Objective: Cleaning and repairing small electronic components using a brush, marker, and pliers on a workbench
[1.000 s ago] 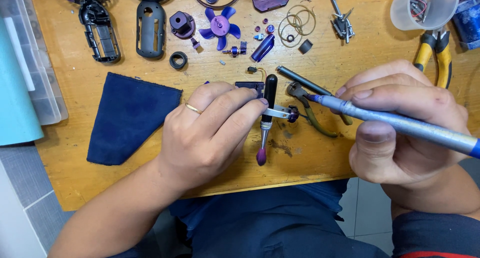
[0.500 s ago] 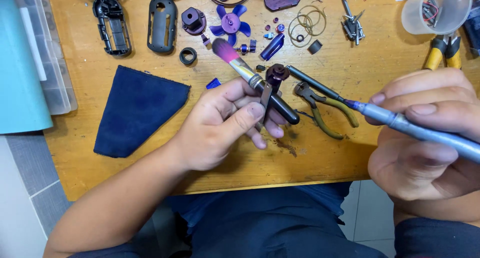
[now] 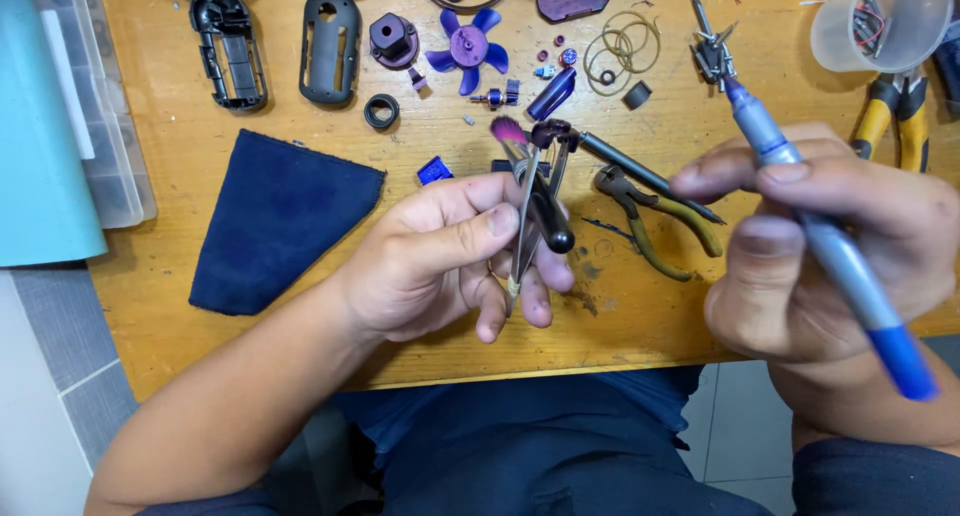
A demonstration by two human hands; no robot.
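While your left hand point(image 3: 455, 261) pinches the brush point(image 3: 521, 211), pink bristles point toward the table's point(image 3: 160, 96) far edge.
Right hand point(image 3: 830, 246) grips a pen-like tool point(image 3: 815, 231), tip up-left.

Table point(image 3: 250, 346): matt, worn wood. Cloth point(image 3: 275, 221) left of centre: soft dark-blue fabric. Fan blade point(image 3: 468, 51) at top: glossy purple plastic. Cup point(image 3: 880, 21) upper right: translucent plastic. Pliers point(image 3: 655, 216): dull metal jaws, rubbery handles.

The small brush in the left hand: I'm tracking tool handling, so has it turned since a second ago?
Yes. The brush in the left hand has flipped: its pink bristles pointed toward the table's near edge, and now point toward the purple fan blade.
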